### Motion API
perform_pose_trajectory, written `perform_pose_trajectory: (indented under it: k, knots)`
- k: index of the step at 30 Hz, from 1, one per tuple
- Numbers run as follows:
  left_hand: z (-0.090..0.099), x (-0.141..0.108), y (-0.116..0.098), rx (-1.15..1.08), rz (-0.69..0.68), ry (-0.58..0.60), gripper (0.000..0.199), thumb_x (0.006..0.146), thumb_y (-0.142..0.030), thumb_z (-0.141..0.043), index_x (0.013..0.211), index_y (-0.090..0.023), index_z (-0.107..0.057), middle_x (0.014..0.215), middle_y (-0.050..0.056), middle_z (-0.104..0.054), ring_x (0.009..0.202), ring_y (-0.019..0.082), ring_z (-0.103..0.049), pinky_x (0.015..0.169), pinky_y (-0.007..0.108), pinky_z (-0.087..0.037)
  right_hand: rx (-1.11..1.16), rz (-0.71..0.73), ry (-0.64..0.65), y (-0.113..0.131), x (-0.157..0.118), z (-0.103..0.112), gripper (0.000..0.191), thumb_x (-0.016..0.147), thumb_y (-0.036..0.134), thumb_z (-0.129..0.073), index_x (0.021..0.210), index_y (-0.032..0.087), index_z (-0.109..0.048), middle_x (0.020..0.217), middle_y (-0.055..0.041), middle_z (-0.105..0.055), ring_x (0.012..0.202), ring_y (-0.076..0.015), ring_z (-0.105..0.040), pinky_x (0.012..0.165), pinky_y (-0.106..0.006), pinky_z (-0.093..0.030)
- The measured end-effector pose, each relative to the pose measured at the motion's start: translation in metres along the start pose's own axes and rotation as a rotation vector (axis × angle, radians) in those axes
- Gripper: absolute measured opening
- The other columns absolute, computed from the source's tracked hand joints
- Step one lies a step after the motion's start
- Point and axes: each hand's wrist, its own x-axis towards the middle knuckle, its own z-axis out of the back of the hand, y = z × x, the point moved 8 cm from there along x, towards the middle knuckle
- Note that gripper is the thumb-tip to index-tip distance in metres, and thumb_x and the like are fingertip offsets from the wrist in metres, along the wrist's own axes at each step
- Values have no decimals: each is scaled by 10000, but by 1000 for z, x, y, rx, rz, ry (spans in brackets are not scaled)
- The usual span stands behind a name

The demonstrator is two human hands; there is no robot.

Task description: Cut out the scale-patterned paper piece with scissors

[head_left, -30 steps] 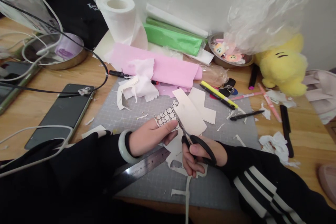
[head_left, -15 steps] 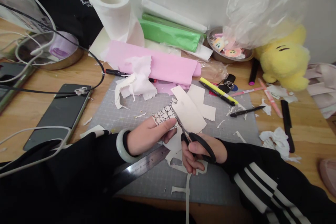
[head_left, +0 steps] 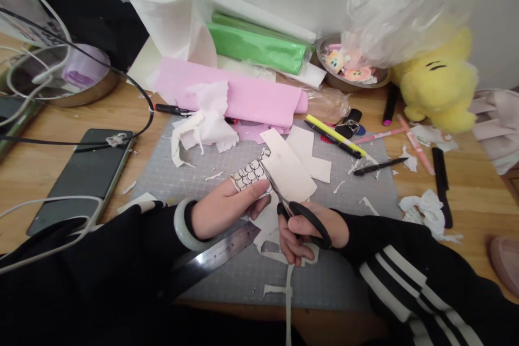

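Just below the middle of the frame, the left hand [head_left: 225, 205] pinches a small piece of patterned paper [head_left: 248, 176], white with black scale-like lines, its thumb pressed on top and the other fingers curled beneath. To its right, the right hand [head_left: 302, 225] has its thumb and fingers wrapped on the black handles of the scissors [head_left: 298, 208]. The blades point up and left along the paper's right-hand edge; whether they are biting at this instant is too small to tell.

Trimming looks to be the step in hand. It would probably go best with short snips, the left fingers turning the paper into the blades around each curve rather than the scissors chasing the line. The left thumb lies right beside the steel, so a grip farther back seems safer. A loose cream card [head_left: 291, 167] lies just right of the blades on the gray cutting mat [head_left: 332, 284]; raising the paper well above it should prevent a stray nick.
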Motion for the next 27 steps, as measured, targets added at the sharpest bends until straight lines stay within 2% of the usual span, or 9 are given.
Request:
perform_pose_trajectory:
  k: [8,15,23,27]
  knots:
    - [1,0,3,20,-10,4,439,918,-331,-277,527,-185,-413,528,-11,-425,554,125,-436,627,268,-386,6,-12,-25,1,-1,1,539,677,647,-582,563,137,-446,365,32,-429,492,-110,-547,473,-224,-488]
    - [1,-1,6,-5,37,-9,428,906,-335,-277,524,-188,-405,534,-7,-421,557,129,-434,630,274,-384,-17,-1,-25,3,-3,0,519,718,621,-562,564,140,-446,381,35,-428,519,-112,-555,497,-226,-489]
    - [1,-1,2,-9,-2,3,430,913,-337,-276,534,-188,-413,534,-9,-428,561,129,-439,625,270,-399,4,-10,7,0,-3,0,514,718,618,-564,591,132,-456,399,34,-447,534,-113,-562,541,-244,-498]
    - [0,-1,3,-13,23,6,428,911,-344,-275,535,-190,-409,537,-6,-427,563,132,-438,622,274,-404,10,-17,0,0,-3,0,508,717,607,-573,585,129,-465,399,32,-456,528,-108,-558,556,-248,-497]
